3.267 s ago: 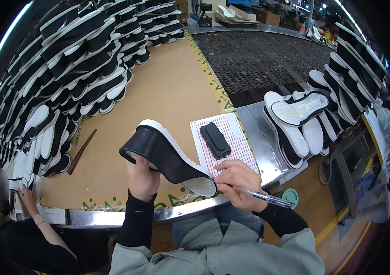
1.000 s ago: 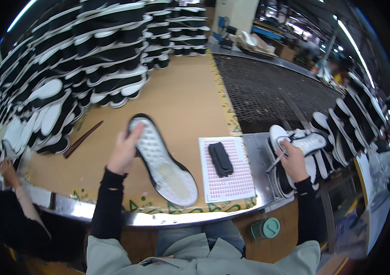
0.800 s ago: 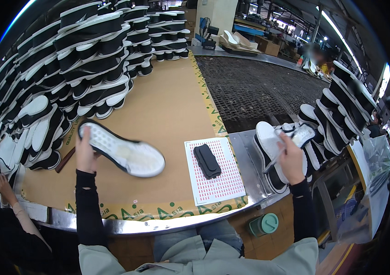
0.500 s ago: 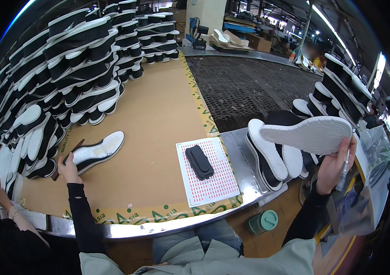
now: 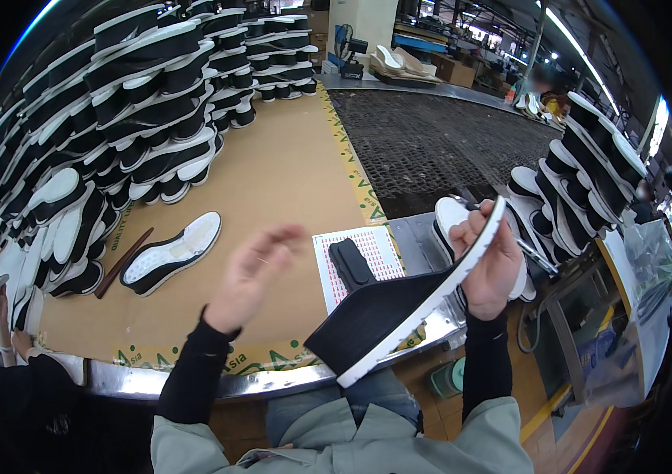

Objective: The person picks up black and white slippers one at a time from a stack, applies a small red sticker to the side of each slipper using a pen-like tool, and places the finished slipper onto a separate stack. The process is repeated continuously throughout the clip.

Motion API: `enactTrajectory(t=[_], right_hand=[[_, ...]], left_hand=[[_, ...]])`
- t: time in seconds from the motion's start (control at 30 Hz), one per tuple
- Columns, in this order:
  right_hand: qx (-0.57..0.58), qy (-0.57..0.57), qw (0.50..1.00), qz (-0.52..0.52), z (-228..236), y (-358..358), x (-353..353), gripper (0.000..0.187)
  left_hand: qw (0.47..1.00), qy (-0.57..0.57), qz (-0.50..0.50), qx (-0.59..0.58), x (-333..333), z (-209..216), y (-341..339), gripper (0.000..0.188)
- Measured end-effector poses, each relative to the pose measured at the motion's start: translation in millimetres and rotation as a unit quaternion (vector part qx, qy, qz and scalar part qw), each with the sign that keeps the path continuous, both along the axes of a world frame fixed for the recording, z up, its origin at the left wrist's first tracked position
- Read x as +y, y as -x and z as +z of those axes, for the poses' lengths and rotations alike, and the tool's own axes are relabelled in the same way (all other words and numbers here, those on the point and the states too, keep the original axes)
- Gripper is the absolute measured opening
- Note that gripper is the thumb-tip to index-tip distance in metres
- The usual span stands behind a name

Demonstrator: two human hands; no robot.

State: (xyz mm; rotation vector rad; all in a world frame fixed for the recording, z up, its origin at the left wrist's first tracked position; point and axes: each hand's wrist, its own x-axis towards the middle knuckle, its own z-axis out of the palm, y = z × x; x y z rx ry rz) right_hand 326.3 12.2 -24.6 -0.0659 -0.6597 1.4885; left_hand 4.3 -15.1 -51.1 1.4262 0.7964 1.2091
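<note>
My right hand (image 5: 488, 268) grips a shoe (image 5: 387, 316) by its white sole; its black side faces down and left over the table's front edge. A silver pen (image 5: 537, 257) sticks out between the same fingers. Over the middle of the table, my left hand (image 5: 253, 276) is blurred by motion, its fingers loosely stretched out and nothing visible in them. To its left lies another shoe (image 5: 174, 253), white sole up, beside a slim brown stick (image 5: 124, 263). A black case (image 5: 350, 265) rests on a sheet with rows of red marks (image 5: 324, 272), partly hidden by the held shoe.
Tall stacks of black-and-white shoes (image 5: 146, 103) fill the left side. More shoes (image 5: 589, 166) are piled at the right, beside a dark mesh conveyor (image 5: 439, 142). A lidded green cup (image 5: 448, 378) stands below the table edge. Another person's hands (image 5: 12, 328) work at far left.
My left hand has let go of the shoe on the table and moved right. The brown stick now lies beside that shoe. My right hand has brought its shoe left, turning it on edge.
</note>
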Motion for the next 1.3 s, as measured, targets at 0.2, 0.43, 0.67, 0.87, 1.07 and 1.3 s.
enactTrajectory(t=[0.2, 0.43, 0.67, 0.87, 1.07, 1.3], right_hand=[[-0.018, 0.069, 0.997, -0.015, -8.0, 25.7, 4.0, 0.031], [-0.228, 0.050, 0.965, -0.117, -19.7, 32.2, 11.5, 0.029], [-0.258, 0.049, 0.955, -0.142, -34.1, 46.1, 9.1, 0.042], [-0.314, 0.046, 0.932, -0.176, -37.2, 49.9, 16.1, 0.037], [-0.322, 0.076, 0.924, -0.191, -45.5, 54.1, 23.2, 0.037], [-0.308, 0.114, 0.931, -0.158, -46.6, 63.0, 30.9, 0.038]], left_hand=[[0.929, 0.053, -0.352, -0.107, -16.9, -6.3, -32.4, 0.091], [0.959, 0.112, -0.257, -0.049, -25.8, 0.7, -26.9, 0.073], [0.957, 0.249, -0.128, -0.076, -16.5, -26.4, -30.6, 0.035], [0.978, 0.182, -0.100, 0.016, -16.8, -40.3, -29.2, 0.036], [0.960, 0.263, -0.097, -0.032, -15.8, -50.5, -28.1, 0.055], [0.922, 0.332, -0.134, -0.149, -18.3, -49.0, -24.7, 0.050]])
